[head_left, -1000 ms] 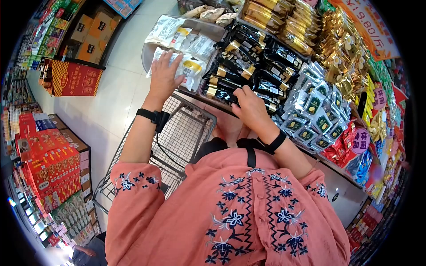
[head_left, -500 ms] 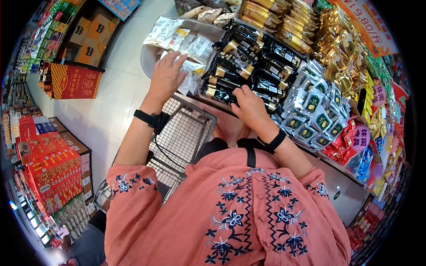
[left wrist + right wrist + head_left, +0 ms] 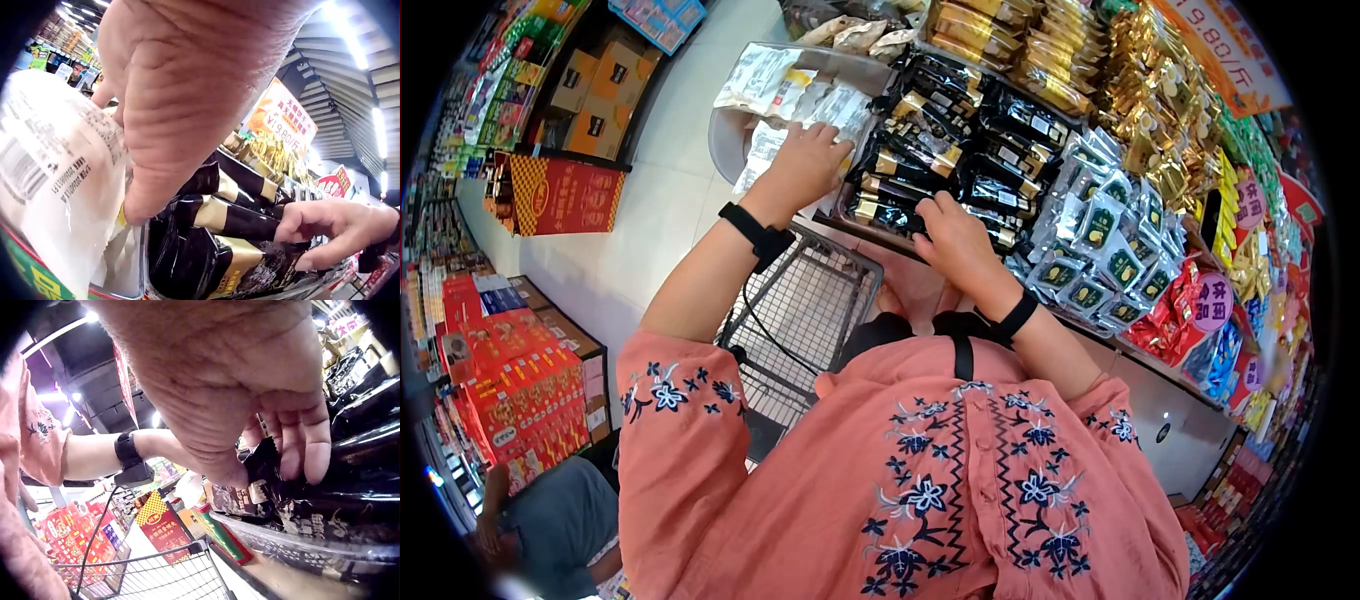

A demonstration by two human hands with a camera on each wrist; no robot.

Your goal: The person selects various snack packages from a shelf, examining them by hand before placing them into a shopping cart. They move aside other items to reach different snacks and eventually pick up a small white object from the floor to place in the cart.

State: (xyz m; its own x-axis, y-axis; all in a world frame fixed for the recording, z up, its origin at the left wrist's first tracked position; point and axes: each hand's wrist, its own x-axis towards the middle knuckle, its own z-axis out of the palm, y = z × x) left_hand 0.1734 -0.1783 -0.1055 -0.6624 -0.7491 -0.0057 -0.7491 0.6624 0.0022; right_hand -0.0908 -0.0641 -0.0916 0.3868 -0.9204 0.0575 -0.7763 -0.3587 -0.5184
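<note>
White packets [image 3: 758, 78] lie in a clear bin [image 3: 722, 150]. My left hand [image 3: 805, 165] is over this bin's near right part, fingers bent down at a white packet; in the left wrist view the left hand [image 3: 181, 94] has its thumb against the packet [image 3: 69, 162], its other fingertips hidden behind it. Beside this bin are black-and-gold packets [image 3: 930, 150]. At their near edge my right hand [image 3: 958, 240] rests loosely; in the right wrist view the crimped end of a black packet [image 3: 261, 459] stands between the thumb and fingers of the right hand [image 3: 244, 394].
A wire shopping cart [image 3: 800, 300] stands below the bins. Silver packets [image 3: 1090, 250] and gold packets [image 3: 1165, 100] are at the right. Red boxes [image 3: 520, 380] are stacked at the left; another person [image 3: 565, 520] is at lower left.
My left hand has moved right and turned, its fingers now bent down over the packets. My right hand has stayed nearly still. The other person shows more at lower left.
</note>
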